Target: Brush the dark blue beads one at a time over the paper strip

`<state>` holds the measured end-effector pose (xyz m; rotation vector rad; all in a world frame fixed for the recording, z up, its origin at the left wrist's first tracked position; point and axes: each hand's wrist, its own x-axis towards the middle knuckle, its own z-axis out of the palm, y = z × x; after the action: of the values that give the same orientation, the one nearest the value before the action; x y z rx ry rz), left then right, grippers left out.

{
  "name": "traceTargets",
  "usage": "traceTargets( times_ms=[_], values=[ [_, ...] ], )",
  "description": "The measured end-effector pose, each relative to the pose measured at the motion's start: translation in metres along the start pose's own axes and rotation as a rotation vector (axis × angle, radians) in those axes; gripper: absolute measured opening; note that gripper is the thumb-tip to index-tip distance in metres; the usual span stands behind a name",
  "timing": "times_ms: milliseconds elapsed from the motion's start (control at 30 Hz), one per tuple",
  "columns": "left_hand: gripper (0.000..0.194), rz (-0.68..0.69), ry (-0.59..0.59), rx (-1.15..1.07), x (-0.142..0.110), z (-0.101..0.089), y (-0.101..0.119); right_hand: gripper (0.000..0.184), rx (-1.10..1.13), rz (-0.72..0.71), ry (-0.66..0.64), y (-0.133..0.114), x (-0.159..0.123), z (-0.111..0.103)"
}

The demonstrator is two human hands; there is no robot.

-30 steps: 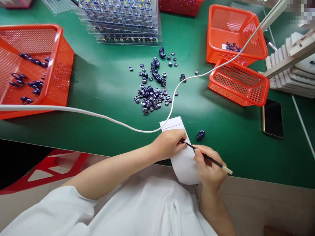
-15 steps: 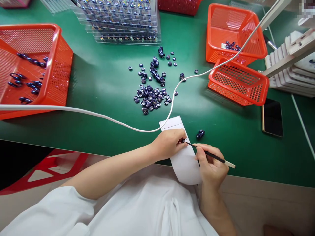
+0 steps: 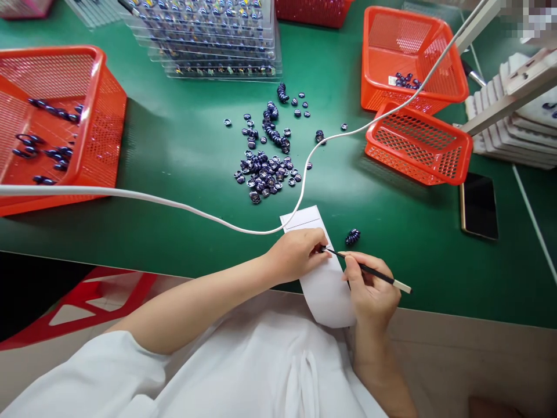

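My left hand is closed in a pinch over a white paper sheet. A small dark shiny bead shows at its fingertips, mostly hidden. Between the fingers of my right hand is a slim black brush with a pale end. Its thin tip meets the bead at the left fingertips. Just above the right hand, a small cluster of dark beads lies on the green table. Farther back is a loose pile of dark blue, glossy beads, with a curved row of beads behind it.
A white cable crosses the table and the paper's top edge. An orange basket with dark pieces stands left; a larger basket and a smaller basket stand right. Stacked clear trays sit behind. A phone lies right.
The view has shifted slightly. My right hand and the brush have moved a little to the left and up; my left hand keeps its pinch on the bead.
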<state>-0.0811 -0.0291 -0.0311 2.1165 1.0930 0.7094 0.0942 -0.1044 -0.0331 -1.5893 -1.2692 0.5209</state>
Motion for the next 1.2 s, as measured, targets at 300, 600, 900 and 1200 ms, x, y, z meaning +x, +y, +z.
traceTargets(
  times_ms=[300, 600, 900, 1200],
  values=[
    [0.007, -0.040, 0.107, 0.049, 0.001, -0.020, -0.003, 0.005, 0.301, 0.020, 0.197, -0.009, 0.002, 0.004],
    [0.046, -0.202, 0.279, 0.594, 0.004, -0.049, -0.017, 0.015, 0.460, 0.048, 0.508, -0.004, 0.015, -0.001],
    [0.024, 0.123, -0.151, 0.356, 0.042, 0.018, 0.031, 0.017, 0.450, 0.085, 0.520, -0.001, 0.016, 0.001],
    [0.016, 0.041, -0.080, 0.301, 0.042, 0.015, 0.014, 0.017, 0.472, 0.097, 0.460, 0.001, 0.014, 0.002]
  ],
)
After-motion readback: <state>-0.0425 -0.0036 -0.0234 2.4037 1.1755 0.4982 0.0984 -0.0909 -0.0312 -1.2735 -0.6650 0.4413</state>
